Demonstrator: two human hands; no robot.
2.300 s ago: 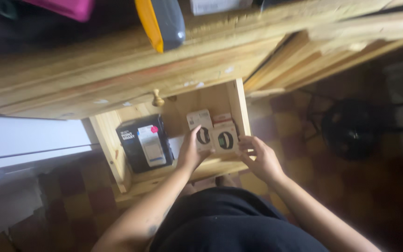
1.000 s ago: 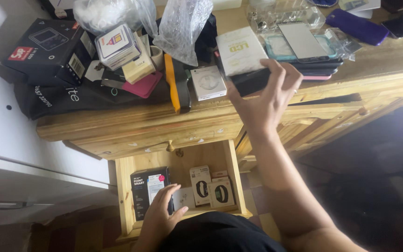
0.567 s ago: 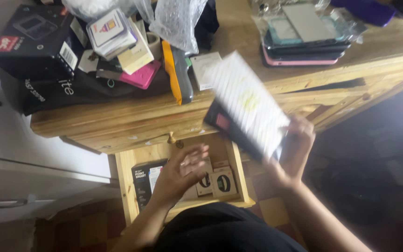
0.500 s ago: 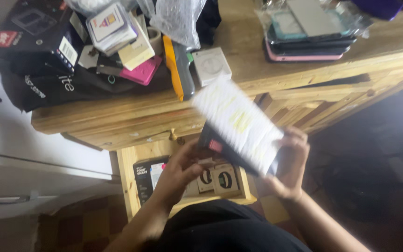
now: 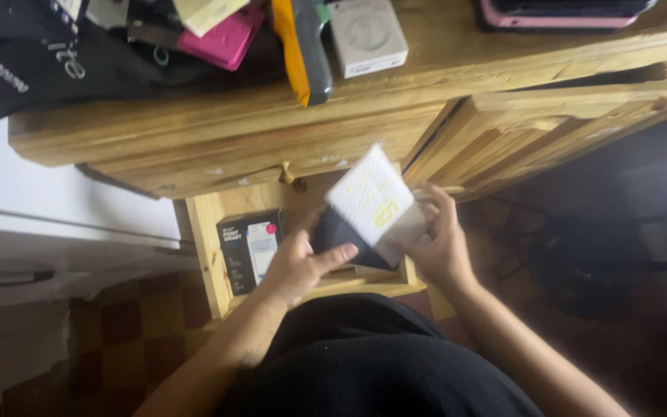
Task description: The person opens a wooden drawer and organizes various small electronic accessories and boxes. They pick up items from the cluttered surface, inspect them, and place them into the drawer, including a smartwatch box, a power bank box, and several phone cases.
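A white box (image 5: 370, 202) stacked on a black box (image 5: 339, 234) was clasped from both sides by the left hand (image 5: 299, 265) and right hand (image 5: 440, 245), each grip closed on the stack, above the open drawer (image 5: 208, 251).

A flat white rectangular box with yellow print (image 5: 370, 202) is stacked on a black flat box (image 5: 336, 235), the pair tilted above the open drawer. In the drawer's left part lies a black rectangular carton with a white label and a small pink sticker (image 5: 250, 247). On the desktop above sit a square white box printed with a grey ring (image 5: 366, 35) and a bright pink flat case (image 5: 221, 42).
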